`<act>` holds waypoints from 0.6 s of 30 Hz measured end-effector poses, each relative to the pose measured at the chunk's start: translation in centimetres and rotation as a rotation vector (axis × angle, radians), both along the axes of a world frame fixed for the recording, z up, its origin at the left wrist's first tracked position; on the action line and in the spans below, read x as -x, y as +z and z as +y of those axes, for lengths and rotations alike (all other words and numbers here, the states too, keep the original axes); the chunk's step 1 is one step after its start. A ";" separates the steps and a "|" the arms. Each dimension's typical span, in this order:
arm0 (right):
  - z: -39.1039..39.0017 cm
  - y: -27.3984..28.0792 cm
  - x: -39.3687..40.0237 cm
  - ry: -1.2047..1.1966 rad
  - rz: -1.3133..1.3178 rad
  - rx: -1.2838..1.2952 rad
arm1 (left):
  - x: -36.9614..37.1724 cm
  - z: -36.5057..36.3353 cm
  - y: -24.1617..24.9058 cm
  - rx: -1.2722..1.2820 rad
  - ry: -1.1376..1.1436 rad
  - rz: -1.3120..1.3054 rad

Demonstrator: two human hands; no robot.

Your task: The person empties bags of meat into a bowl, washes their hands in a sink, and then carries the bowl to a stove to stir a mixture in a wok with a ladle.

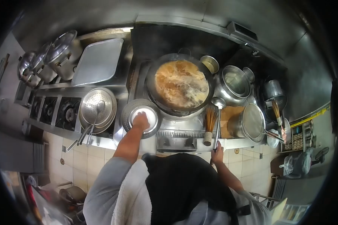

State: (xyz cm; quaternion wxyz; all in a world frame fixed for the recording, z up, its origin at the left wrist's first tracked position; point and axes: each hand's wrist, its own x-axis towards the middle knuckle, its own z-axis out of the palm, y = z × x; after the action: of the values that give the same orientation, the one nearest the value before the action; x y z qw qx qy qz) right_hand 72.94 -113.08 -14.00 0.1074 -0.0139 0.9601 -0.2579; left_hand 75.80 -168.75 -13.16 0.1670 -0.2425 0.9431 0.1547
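My left hand (pixel 141 121) reaches down over a round white dish or patch of white (pixel 151 117), its fingers bunched together. What they hold, if anything, is hidden. That white round sits inside a grey metal strainer bowl (pixel 126 119) at the counter's front. My right hand (pixel 217 154) is closed around the handle of a ladle (pixel 218 102), whose bowl lies up beside the wok's right edge. A large wok (pixel 152 84) holds bubbling brown liquid with pale foam (pixel 182 82). A bamboo wok brush (pixel 210 123) stands just left of the ladle handle.
Perforated strainers (pixel 95 101) are stacked on the left burners. Behind them lie a metal tray (pixel 99 62) and several lidded pots (pixel 64 50). On the right are a steel pot (pixel 234 80), a small metal bowl (pixel 209 63) and a mesh strainer (pixel 254 120) over a pot.
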 end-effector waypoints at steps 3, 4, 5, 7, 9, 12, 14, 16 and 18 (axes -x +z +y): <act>-0.7 0.2 1.0 0.002 0.011 0.007 | 0.8 -0.8 -0.9 -0.007 0.015 0.022; -0.7 0.3 1.1 0.008 0.057 0.016 | 0.5 -0.7 -1.3 -0.008 0.006 0.005; -0.1 0.3 0.7 0.014 0.093 0.017 | 0.2 -0.5 -0.8 -0.036 0.025 0.030; 1.4 0.0 0.2 0.007 0.130 0.034 | 0.2 -0.9 -2.0 -0.048 0.024 0.126; 2.3 -0.2 0.4 0.012 0.175 0.047 | 0.5 -1.4 -0.3 -0.047 -0.013 0.107; 3.8 -0.3 -0.5 -0.024 0.203 0.063 | 0.0 -2.1 -1.0 -0.057 -0.053 0.141; 5.1 -0.6 -0.9 -0.036 0.238 0.065 | -0.4 -2.4 -0.1 -0.057 -0.045 0.204; 6.4 -1.2 -1.3 -0.033 0.256 0.072 | -0.9 -2.2 2.9 -0.190 -0.121 0.128; 7.2 -1.5 -1.7 -0.077 0.178 0.128 | -2.4 -0.1 4.7 -0.091 -0.126 0.156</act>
State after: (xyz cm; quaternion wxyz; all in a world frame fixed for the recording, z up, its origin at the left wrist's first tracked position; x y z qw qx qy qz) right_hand 74.64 -105.89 -15.50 0.0104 -0.0069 0.9473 -0.3202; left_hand 78.16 -168.87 -8.50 0.1133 -0.1622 0.9586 0.2047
